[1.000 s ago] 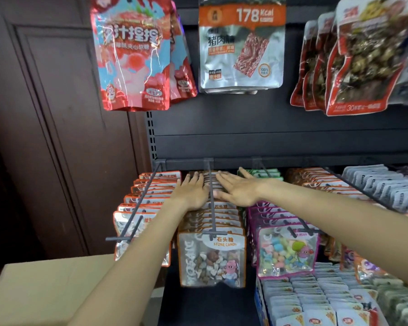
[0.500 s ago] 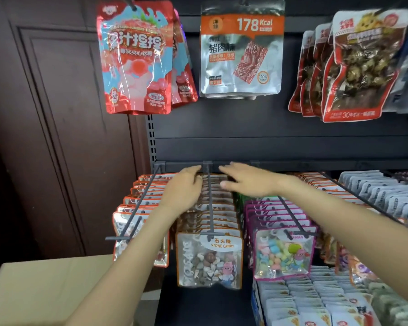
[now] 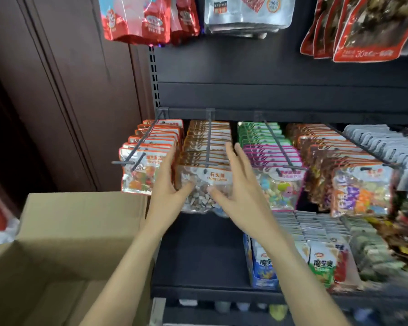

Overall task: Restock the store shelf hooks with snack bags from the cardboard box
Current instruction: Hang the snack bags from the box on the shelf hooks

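A dark metal shelf unit (image 3: 280, 90) stands against a brown panelled wall (image 3: 64, 90). Rows of snack bags hang from its hooks, with red pouches (image 3: 137, 20) above and more packets on the lower shelf (image 3: 316, 243). An open cardboard box (image 3: 64, 231) sits low on the left. The front stone-candy bag (image 3: 205, 187) hangs on the middle hook (image 3: 209, 137). The left hand (image 3: 166, 187) and right hand (image 3: 240, 191) flank it with fingers straight and spread; neither grip seems to hold it, though blur hides contact.
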A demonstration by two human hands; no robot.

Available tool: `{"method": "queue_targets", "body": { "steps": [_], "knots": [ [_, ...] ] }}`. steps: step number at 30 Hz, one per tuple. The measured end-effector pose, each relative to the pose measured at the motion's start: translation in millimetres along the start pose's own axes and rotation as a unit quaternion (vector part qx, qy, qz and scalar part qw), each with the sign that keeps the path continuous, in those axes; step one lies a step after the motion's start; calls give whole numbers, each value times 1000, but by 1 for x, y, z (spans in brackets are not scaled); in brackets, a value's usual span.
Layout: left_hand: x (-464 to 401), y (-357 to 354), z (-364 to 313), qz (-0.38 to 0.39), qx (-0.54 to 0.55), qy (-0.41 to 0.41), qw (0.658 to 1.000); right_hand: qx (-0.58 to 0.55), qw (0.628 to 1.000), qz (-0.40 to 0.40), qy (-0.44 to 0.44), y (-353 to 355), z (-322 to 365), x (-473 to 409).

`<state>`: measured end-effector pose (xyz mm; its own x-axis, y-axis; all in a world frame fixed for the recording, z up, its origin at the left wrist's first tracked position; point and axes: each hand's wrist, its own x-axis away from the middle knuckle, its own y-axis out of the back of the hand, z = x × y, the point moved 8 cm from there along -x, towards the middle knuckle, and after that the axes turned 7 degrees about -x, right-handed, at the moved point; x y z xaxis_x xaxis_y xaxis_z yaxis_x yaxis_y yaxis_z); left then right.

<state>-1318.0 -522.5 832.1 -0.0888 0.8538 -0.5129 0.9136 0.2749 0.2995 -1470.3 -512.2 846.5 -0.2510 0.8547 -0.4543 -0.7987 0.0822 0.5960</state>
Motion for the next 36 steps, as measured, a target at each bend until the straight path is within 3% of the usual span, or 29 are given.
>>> {"method": "queue_targets", "body": {
  "steps": [5,13,17,22,26,30,32,36],
  "knots": [
    [-8,-11,5,28,16,101,994,28,999,17,-21,-24,-13,-6],
    [-17,-11,2,46,-4,123,991,44,999,22,-15,-29,-17,-11],
    [-8,-5,-17,57,-94,58,992,42,999,31,-3,-14,-5,0],
    [40,34,-59,68,-240,-101,963,69,992,-43,98,47,44,0],
    [52,112,-88,-53,-307,-228,922,83,981,4,173,58,89,-28],
    [-14,187,-53,-134,-209,-179,952,144,971,89,168,30,108,-82],
    [-67,195,-19,-104,-198,-150,963,188,964,119,148,7,103,-116],
    [-160,150,48,91,-243,-130,957,318,926,177,98,-47,73,-180]
  ]
}}
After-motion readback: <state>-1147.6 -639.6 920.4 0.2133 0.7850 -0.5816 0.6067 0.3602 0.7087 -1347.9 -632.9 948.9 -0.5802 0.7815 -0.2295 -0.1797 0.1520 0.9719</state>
